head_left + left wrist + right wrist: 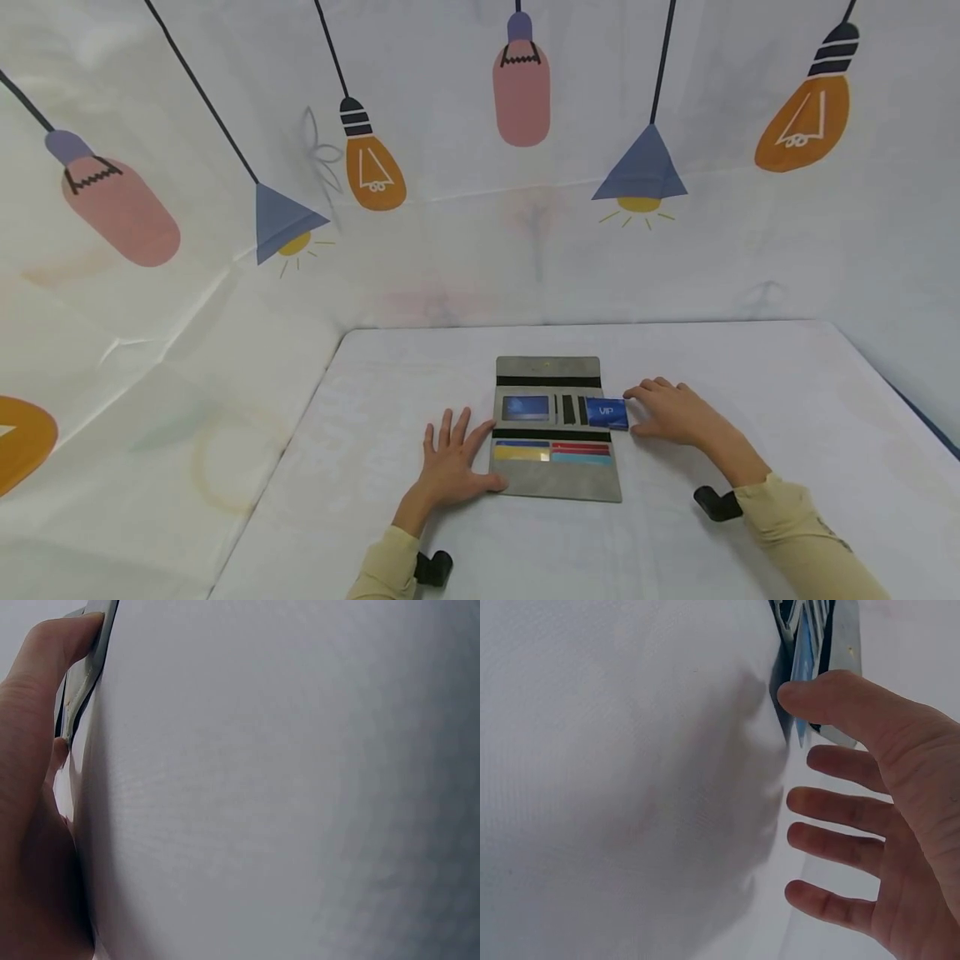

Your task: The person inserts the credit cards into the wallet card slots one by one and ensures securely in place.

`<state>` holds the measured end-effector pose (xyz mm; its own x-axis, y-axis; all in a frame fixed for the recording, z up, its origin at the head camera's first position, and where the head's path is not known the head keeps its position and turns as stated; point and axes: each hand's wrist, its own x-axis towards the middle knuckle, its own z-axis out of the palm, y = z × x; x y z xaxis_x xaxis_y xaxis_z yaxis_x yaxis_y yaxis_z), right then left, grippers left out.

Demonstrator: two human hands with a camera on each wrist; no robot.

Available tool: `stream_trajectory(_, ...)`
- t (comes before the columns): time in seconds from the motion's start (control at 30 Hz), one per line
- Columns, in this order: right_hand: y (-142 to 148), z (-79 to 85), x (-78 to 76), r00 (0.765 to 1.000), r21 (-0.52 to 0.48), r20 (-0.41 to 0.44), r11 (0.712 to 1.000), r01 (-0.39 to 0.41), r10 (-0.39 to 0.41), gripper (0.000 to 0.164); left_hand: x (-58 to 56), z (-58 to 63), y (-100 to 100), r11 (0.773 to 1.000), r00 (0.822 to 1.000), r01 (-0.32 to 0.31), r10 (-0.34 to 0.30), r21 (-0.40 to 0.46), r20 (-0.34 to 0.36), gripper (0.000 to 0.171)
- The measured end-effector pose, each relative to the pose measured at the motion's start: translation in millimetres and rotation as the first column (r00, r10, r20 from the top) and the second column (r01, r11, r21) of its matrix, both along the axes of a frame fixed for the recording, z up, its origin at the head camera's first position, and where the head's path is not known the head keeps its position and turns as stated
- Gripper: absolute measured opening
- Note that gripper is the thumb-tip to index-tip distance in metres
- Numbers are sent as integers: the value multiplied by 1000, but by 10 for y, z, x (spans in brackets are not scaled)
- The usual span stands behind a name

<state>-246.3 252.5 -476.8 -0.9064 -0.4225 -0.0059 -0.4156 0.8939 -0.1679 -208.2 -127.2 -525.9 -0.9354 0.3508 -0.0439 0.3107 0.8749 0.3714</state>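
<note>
A grey card wallet [557,483] lies unfolded on the table, with black bands across it and cards in its slots. A blue card marked VIP [606,413] juts out past the wallet's right side. My left hand [452,469] is spread at the wallet's left side, thumb on its lower left edge and index fingertip at the left edge. Just right of the VIP card is my right hand [675,414], fingers apart and nothing gripped. In the right wrist view its thumb [832,701] overlaps the blue card [802,664], with the other fingers extended below.
The white table [390,375] meets a white cloth backdrop [450,258] printed with lamps and bulbs. A yellow and a blue card [521,452] sit in the lower left slot, and red and light blue cards [581,454] in the lower right. Black wrist mounts [718,503] show below both sleeves.
</note>
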Motion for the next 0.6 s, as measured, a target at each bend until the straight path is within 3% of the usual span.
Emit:
stream_trajectory(0.27,-55,2,-37,999,19,49,1000,19,-19,49,-6,-30,-3,1000,1000,-3,3,-11,-2,92)
stream_trajectory(0.6,-108,16,-105,999,40,41,999,-6,4,46,-1,5,0,1000,1000,1,-1,0,-5,91)
